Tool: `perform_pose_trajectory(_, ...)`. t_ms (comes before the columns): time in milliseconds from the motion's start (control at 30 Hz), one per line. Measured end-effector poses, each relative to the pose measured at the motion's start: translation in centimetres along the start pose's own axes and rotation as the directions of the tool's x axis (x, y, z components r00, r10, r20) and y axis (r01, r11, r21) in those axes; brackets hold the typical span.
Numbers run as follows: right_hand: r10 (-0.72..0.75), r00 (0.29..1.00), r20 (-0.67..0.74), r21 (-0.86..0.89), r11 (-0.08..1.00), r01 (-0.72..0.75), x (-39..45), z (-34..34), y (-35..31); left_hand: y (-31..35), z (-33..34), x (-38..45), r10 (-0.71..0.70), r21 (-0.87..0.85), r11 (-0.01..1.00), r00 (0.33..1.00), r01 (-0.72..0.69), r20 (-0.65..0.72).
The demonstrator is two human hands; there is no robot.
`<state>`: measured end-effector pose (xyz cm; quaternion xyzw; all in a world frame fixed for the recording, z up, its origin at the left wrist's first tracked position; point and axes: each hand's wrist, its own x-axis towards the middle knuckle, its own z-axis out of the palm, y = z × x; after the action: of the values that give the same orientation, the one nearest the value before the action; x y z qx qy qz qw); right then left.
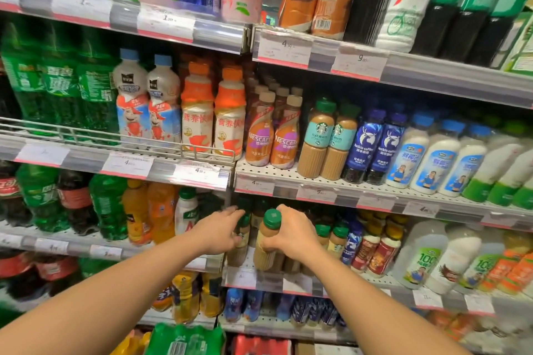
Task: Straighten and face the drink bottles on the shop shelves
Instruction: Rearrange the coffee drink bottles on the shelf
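Both hands work at the third shelf (288, 282) down, right bay, among green-capped coffee bottles. Right hand (291, 239) grips one coffee bottle (266, 242) around its shoulder, fingers curled on it, the bottle tilted a little and standing at the shelf's front edge; left hand (220, 232) reaches just beside it, fingers loosely bent around a second, darker coffee bottle (240, 245) further back, though how firmly it holds I cannot tell. Nescafé bottles (271, 138) and Starbucks bottles (324, 141) stand upright, labels forward, on the shelf above.
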<state>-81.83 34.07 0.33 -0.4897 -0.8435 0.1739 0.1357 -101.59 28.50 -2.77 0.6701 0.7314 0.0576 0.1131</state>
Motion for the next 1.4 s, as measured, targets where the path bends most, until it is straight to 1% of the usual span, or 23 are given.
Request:
perform_pose_trajectory(167,-0.054,0.998,-0.043,-0.128,0.991,0.048,1.5,1.3,0.1,0.0,1.0,0.5,0.011,0.045,0.999,0.999,-0.009,-0.039)
perform_pose_trajectory(300,-0.063,0.998,-0.03,-0.244,0.968,0.054,3.1,2.5,0.1,-0.4,1.1,0.6,0.038,0.086,0.996,0.998,-0.033,-0.059)
perform_pose_trajectory(433,-0.033,0.999,-0.022,-0.348,0.937,0.023,4.4,3.6,-0.1,-0.8,1.2,0.7,0.063,0.104,0.993,0.996,-0.056,-0.065)
perform_pose_trajectory(567,-0.042,0.999,0.01,-0.442,0.896,0.042,5.3,4.2,-0.3,-0.9,1.3,0.5,0.082,0.114,0.991,0.994,-0.073,-0.076)
perform_pose_trajectory(733,-0.026,0.998,0.053,-0.467,0.883,0.048,5.9,5.0,0.0,-1.1,1.3,0.5,0.095,0.113,0.99,0.992,-0.085,-0.078)
perform_pose_trajectory(833,-0.004,0.997,0.074,-0.446,0.894,0.037,5.9,5.3,0.4,-1.0,1.4,0.6,0.094,0.113,0.99,0.992,-0.085,-0.081)
perform_pose_trajectory(1133,-0.003,0.998,0.057,-0.421,0.907,0.027,6.1,5.9,0.7,-0.7,1.3,0.7,0.084,0.127,0.989,0.993,-0.073,-0.083)
perform_pose_trajectory(1400,-0.004,0.998,0.064,-0.454,0.89,0.033,6.0,6.1,0.8,-0.4,1.2,0.7,0.068,0.129,0.99,0.995,-0.058,-0.075)
